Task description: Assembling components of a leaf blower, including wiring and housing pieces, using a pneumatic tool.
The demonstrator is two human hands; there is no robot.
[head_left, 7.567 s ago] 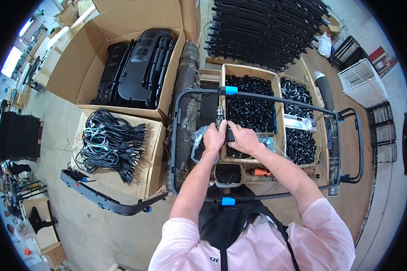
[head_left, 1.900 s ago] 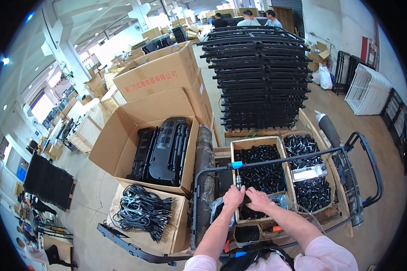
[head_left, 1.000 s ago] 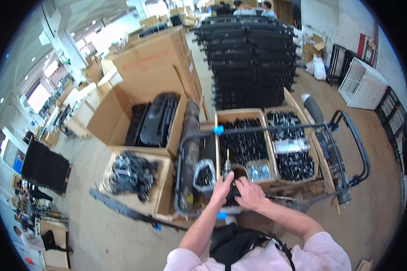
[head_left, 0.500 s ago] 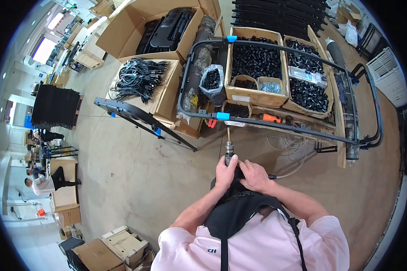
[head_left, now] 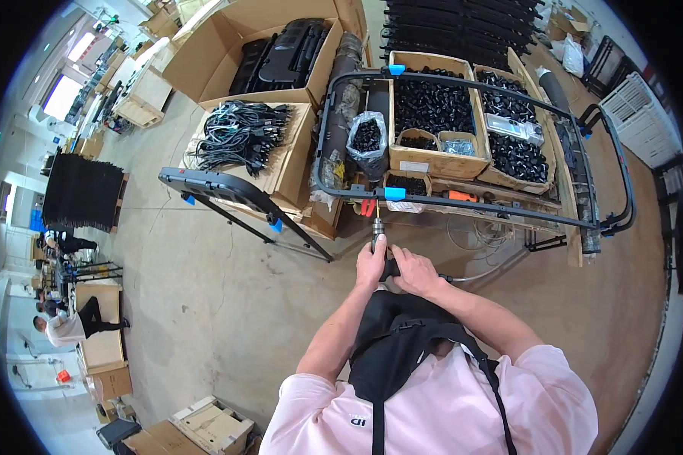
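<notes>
You hold a drill (head_left: 379, 226) out in front of your waist, pointing away from you. Your left hand (head_left: 369, 264) wraps its body just behind the metal chuck, thumb laid forward along it; your right hand (head_left: 415, 271) is closed round the dark rear part, just to the right (your fingers hide most of its shape). Ahead of the grip, a thin brass-coloured bit (head_left: 378, 211) reaches toward the near rail of a black frame (head_left: 432, 200), left of a blue clip (head_left: 395, 194); whether the tip touches the rail, you cannot tell from here. Red handles (head_left: 368, 208) show just left of the bit.

The drill looks stiff and fairly dense, probably nose-heavy at the chuck, so the body behind it and the rear part seem the right places to hold. Keep your left thumb off the chuck, which would turn. The smooth casing could slip in damp palms, and the slim bit may snap if pushed sideways. A pale hose or cord (head_left: 482, 276) trails off right of the grip and might tug.

Beyond the grip, past the rail, stand a bag (head_left: 370, 161) of black parts and, to its right, a wooden box (head_left: 440, 164). Well to the left lie bundled cords (head_left: 247, 136).
</notes>
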